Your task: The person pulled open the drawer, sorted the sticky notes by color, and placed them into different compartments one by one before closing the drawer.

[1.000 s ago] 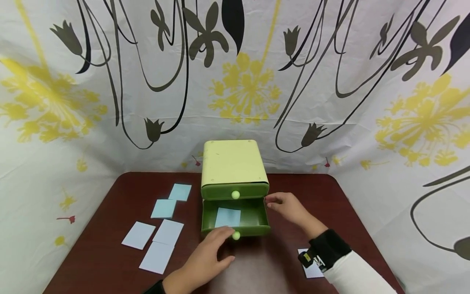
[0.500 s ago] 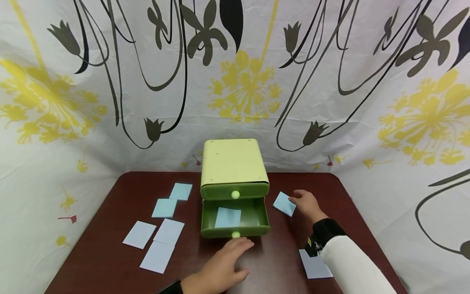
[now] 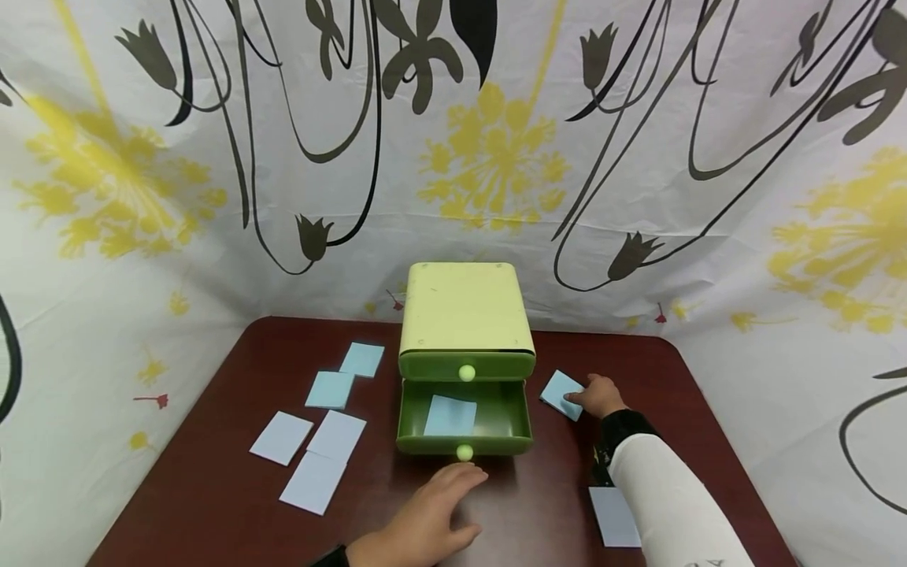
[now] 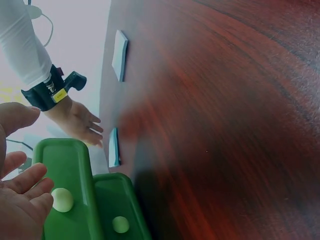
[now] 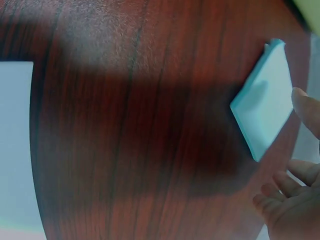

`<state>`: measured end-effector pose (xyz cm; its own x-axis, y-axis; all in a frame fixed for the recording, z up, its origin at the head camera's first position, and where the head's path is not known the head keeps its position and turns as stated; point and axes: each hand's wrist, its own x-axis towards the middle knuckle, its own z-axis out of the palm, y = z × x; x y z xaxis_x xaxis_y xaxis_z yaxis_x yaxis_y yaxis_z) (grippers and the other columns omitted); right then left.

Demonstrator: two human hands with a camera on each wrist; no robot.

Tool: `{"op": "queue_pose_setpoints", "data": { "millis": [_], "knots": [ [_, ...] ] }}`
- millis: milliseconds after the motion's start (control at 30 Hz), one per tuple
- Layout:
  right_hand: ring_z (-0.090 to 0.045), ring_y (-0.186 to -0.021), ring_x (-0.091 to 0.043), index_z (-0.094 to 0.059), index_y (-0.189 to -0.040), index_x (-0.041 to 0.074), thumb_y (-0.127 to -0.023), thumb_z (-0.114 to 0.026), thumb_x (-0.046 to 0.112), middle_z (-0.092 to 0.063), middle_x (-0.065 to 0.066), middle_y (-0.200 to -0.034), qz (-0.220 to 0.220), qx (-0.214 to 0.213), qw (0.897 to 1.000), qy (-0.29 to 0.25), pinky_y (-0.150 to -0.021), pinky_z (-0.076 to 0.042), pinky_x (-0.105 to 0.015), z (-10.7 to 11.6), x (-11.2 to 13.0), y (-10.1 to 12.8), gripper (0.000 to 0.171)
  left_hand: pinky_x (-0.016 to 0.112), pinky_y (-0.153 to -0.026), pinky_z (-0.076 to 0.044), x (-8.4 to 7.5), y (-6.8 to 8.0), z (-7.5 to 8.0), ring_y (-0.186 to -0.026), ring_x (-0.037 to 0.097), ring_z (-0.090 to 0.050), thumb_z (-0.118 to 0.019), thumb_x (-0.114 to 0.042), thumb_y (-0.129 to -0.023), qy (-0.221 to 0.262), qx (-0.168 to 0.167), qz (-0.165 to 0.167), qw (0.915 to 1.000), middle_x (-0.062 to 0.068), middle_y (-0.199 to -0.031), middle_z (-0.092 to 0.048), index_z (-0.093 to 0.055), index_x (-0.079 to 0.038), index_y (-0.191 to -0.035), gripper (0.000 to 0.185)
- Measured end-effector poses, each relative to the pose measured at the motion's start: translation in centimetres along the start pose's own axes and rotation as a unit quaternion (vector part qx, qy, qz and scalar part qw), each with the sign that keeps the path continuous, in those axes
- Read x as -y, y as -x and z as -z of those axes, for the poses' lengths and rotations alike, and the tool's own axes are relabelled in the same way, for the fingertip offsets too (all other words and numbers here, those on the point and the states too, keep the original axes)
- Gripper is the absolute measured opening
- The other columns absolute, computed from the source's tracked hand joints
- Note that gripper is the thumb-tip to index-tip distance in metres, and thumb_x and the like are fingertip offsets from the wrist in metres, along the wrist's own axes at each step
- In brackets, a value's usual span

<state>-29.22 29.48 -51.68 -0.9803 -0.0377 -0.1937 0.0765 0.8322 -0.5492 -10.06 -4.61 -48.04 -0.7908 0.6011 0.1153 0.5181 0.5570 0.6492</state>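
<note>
My right hand [image 3: 600,395] is at a pale blue sticky-note pad [image 3: 558,391] on the table, right of a small drawer cabinet [image 3: 468,307]. In the right wrist view the thumb [image 5: 306,110] is at the edge of the pad, while the other fingers are spread apart and grip nothing. My left hand [image 3: 431,513], fingers relaxed, is just in front of the lower drawer's round knob [image 3: 464,453] and holds nothing. That green lower drawer [image 3: 501,408] is pulled out, with a pale blue note [image 3: 450,416] inside. The upper drawer [image 3: 432,367] is closed.
Pale blue pads [image 3: 330,389] and several whitish paper pads [image 3: 312,481] lie on the left of the dark red table [image 3: 212,480]. Another whitish pad [image 3: 613,516] lies at the right, partly under the right sleeve. A patterned cloth [image 3: 397,181] hangs behind.
My right hand has moved from the drawer's side rightward, and the blue pad there now shows. My left hand has shifted slightly right and down, off the lower knob. The view has turned slightly.
</note>
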Motion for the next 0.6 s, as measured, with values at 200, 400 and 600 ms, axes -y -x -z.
{"op": "queue_pose_setpoints", "data": {
  "millis": [200,400,600],
  "knots": [
    [-0.045,-0.116,-0.054,-0.04,-0.133,-0.019,-0.083,-0.075,0.033,-0.045,-0.04,-0.128,-0.007,0.008,0.999,0.053,-0.095,-0.042,-0.058,-1.3,0.6,-0.4,0.08,0.035,-0.098,-0.047,0.3,0.1,-0.3,-0.129,0.024,-0.046,-0.07,-0.023,-0.09,-0.004,-0.003,0.002,1.0,0.006,-0.139,-0.05,-0.049,-0.013,-0.138,0.054],
    [-0.051,-0.102,-0.048,-0.051,-0.117,-0.016,-0.08,-0.079,0.024,-0.054,-0.034,-0.111,0.001,-0.009,0.995,0.095,-0.085,-0.046,-0.055,-2.0,0.8,0.0,0.062,0.037,-0.099,-0.047,0.4,0.2,-0.4,-0.129,0.025,-0.046,-0.072,-0.022,-0.088,-0.011,-0.022,-0.001,0.9997,0.008,-0.138,-0.05,-0.05,-0.012,-0.138,0.055],
    [-0.046,-0.102,-0.046,-0.056,-0.114,-0.015,-0.076,-0.083,0.031,-0.051,-0.034,-0.114,-0.036,0.006,0.993,0.108,-0.082,-0.046,-0.053,-1.8,1.3,0.3,0.066,0.038,-0.098,-0.047,0.7,0.6,-0.5,-0.127,0.027,-0.048,-0.074,-0.02,-0.086,-0.033,-0.055,-0.007,0.9979,0.008,-0.136,-0.052,-0.051,-0.011,-0.136,0.056]
  ]
}}
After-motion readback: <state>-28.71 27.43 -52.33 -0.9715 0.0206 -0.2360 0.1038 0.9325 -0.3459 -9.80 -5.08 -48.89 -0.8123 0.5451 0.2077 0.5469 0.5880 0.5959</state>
